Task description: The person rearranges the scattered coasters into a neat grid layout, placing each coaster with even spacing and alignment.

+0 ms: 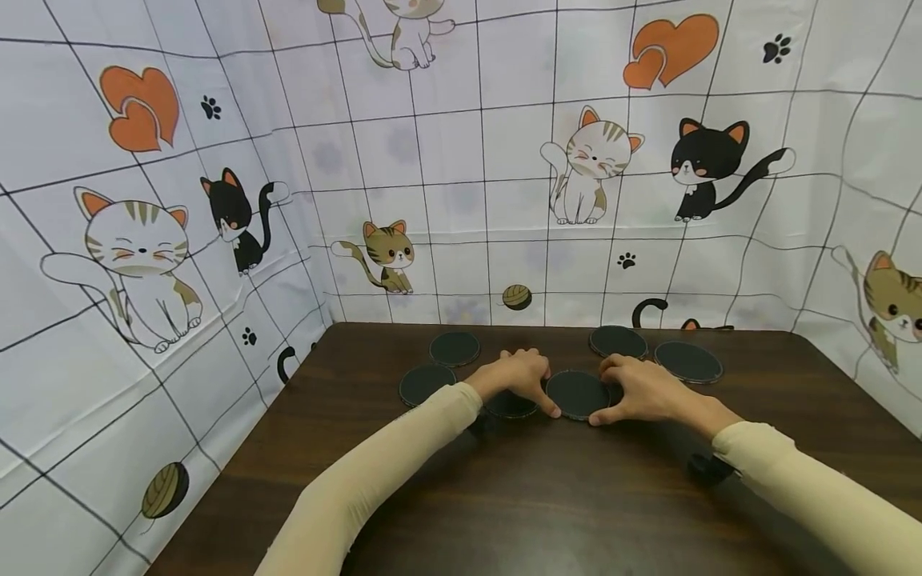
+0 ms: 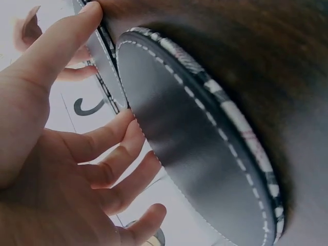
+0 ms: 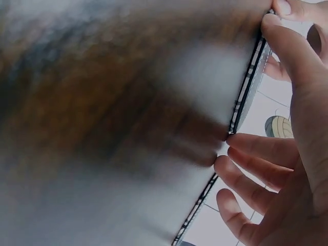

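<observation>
Round black coasters with pale stitching and plaid edging lie on the table. Both hands are at the middle coaster (image 1: 578,394). My left hand (image 1: 515,374) has its thumb at the front left of that coaster's rim and its index fingertip at the back left. Across from it, my right hand (image 1: 641,390) spans the right side, thumb (image 3: 292,46) in front and index finger behind. Beneath the left palm lies another coaster (image 2: 184,133), partly hidden in the head view; its rim meets the middle one. The other fingers of both hands are spread.
Further coasters lie about the hands: a back left one (image 1: 454,349), a left one (image 1: 427,386), a back right one (image 1: 618,342) and a right one (image 1: 688,362). The brown table (image 1: 519,496) meets a cat-patterned cloth (image 1: 446,160) at its back and sides.
</observation>
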Action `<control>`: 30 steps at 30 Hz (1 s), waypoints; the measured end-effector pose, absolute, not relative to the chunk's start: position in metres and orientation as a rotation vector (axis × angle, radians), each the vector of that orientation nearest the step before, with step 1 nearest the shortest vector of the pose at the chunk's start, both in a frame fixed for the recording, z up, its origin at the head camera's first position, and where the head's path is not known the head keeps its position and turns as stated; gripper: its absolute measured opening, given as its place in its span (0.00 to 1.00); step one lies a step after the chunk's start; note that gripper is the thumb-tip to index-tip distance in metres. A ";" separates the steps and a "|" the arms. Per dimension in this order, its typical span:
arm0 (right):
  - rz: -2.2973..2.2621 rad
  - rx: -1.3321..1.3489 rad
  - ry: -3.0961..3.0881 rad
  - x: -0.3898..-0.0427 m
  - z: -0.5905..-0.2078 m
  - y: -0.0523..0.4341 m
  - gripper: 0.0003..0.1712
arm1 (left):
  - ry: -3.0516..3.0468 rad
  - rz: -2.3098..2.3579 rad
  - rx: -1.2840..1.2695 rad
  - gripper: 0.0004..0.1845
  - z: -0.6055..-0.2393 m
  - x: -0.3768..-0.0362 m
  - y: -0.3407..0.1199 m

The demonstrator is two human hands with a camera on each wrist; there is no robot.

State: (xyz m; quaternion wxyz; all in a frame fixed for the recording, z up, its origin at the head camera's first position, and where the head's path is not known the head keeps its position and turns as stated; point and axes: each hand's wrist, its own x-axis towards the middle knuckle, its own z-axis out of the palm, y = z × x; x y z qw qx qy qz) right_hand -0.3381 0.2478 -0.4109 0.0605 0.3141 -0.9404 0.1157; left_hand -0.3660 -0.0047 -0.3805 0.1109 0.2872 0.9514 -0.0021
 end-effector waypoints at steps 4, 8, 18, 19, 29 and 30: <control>0.333 0.959 -2.849 -0.337 -0.409 0.247 0.52 | 2.782 -0.047 0.866 0.38 -0.379 -0.368 -0.005; 0.334 0.965 -2.857 -0.336 -0.408 0.245 0.53 | 2.754 -0.050 0.876 0.39 -0.378 -0.370 -0.005; 0.335 0.952 -2.869 -0.337 -0.406 0.247 0.54 | 2.743 -0.045 0.910 0.40 -0.377 -0.375 -0.006; 0.348 0.952 -2.874 -0.338 -0.405 0.247 0.54 | 2.732 -0.049 0.910 0.39 -0.376 -0.376 -0.005; 0.450 0.916 -2.895 -0.342 -0.404 0.259 0.50 | 2.614 -0.055 0.892 0.45 -0.363 -0.394 0.017; 0.453 0.903 -2.896 -0.342 -0.403 0.261 0.50 | 2.627 -0.052 0.876 0.45 -0.364 -0.396 0.020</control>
